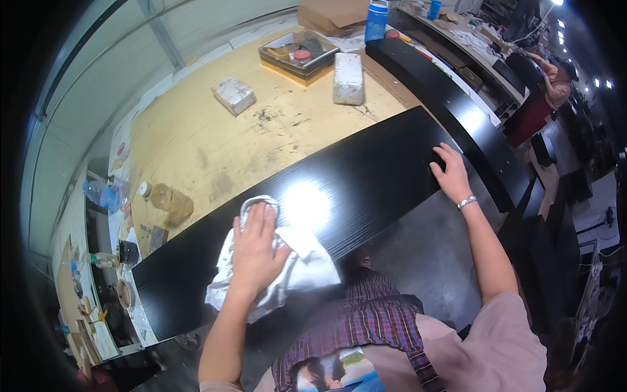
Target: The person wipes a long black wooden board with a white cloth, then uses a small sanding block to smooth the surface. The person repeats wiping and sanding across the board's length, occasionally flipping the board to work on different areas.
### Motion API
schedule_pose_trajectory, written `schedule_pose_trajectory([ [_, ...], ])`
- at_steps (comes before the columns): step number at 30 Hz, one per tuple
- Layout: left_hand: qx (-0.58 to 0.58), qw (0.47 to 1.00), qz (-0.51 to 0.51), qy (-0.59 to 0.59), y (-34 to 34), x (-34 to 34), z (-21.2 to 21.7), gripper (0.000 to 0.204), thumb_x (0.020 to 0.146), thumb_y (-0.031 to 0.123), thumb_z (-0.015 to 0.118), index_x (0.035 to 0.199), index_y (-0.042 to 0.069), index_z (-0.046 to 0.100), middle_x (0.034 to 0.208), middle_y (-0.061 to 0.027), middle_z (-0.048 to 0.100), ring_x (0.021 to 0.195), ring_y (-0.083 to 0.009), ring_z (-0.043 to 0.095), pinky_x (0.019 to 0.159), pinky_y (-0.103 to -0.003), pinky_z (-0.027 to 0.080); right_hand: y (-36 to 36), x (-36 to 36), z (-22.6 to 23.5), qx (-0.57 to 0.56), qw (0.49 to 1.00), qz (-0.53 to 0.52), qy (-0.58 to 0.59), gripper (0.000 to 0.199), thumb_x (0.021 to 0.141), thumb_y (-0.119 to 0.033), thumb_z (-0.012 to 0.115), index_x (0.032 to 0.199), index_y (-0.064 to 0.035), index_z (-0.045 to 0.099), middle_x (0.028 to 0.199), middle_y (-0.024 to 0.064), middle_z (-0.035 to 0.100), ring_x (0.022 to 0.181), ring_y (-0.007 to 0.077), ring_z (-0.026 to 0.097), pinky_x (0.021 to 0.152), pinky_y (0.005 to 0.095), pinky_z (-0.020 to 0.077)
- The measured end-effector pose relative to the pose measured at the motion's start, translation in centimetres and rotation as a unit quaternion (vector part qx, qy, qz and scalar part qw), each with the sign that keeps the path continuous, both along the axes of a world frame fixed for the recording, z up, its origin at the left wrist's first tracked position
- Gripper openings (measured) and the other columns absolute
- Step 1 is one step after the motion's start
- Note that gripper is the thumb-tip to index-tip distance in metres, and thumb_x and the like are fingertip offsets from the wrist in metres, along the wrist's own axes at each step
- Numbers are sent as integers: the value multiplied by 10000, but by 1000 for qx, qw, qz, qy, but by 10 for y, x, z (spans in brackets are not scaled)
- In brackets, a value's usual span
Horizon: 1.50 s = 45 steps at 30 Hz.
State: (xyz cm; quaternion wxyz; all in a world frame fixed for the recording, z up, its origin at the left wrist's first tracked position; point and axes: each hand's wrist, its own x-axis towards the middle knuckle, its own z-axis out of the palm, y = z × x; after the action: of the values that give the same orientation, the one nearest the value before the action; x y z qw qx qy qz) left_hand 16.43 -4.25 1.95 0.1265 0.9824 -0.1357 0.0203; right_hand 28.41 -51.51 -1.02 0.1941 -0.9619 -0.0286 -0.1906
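Note:
A long black board (367, 171) with visible wood grain lies slantwise in front of me, its near side overhanging the table. My left hand (257, 251) presses a crumpled white cloth (302, 264) down on the board left of its middle; the fingers lie close together over the cloth, the thumb a little apart. At the board's right end my right hand (452, 173), with a band at the wrist, rests on the edge, fingers spread and holding nothing. Bright light reflects off the surface between my hands.
Two wrapped blocks (234, 95) and a box of small items (299, 57) stand on the stained yellow tabletop (176, 137). Bottles (166, 198) are at the left. A second, curved black board (450, 104) lies beyond the right end. Another person (545, 95) stands far right.

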Motion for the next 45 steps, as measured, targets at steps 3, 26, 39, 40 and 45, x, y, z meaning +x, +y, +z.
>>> schedule_pose_trajectory([
  [3, -14, 998, -57, -1, -57, 23, 3, 809, 805, 283, 706, 1517, 27, 419, 1589, -202, 386, 1500, -337, 335, 1226, -577, 196, -36, 22, -4, 4, 998, -57, 1, 444, 868, -218, 737, 1245, 4, 661, 1360, 205, 609, 1288, 368, 542, 1103, 412, 434],
  [26, -97, 954, -285, -2, -339, 166, 14, 604, 854, 227, 719, 1392, 12, 550, 1429, -207, 543, 1438, -380, 407, 1167, -541, 333, -89, 50, -6, 273, 951, 19, 147, 375, 1044, -251, 500, 791, 13, 581, 692, 244, 548, 667, 447, 563, 611, 459, 434],
  [39, -86, 945, -313, -29, -378, 220, -3, 588, 891, 195, 676, 1439, 42, 526, 1516, -189, 493, 1442, -318, 432, 1208, -498, 298, -93, 51, -4, 222, 968, 11, 119, 360, 1030, -251, 512, 828, -4, 679, 740, 239, 649, 724, 454, 635, 649, 517, 492],
  [40, -84, 955, -275, -67, -365, 239, -15, 570, 894, 172, 665, 1434, 48, 535, 1501, -185, 513, 1422, -315, 462, 1205, -495, 306, -90, 51, -1, 221, 968, 17, 116, 361, 1030, -251, 511, 829, -4, 681, 737, 239, 648, 721, 456, 633, 651, 516, 493],
  [45, -79, 982, -164, -52, -343, 267, -14, 550, 901, 135, 642, 1426, 15, 527, 1472, -219, 530, 1398, -362, 481, 1198, -518, 307, -89, 52, -3, 235, 967, 19, 92, 343, 990, -286, 595, 819, -4, 693, 709, 235, 637, 704, 443, 637, 645, 498, 492],
])
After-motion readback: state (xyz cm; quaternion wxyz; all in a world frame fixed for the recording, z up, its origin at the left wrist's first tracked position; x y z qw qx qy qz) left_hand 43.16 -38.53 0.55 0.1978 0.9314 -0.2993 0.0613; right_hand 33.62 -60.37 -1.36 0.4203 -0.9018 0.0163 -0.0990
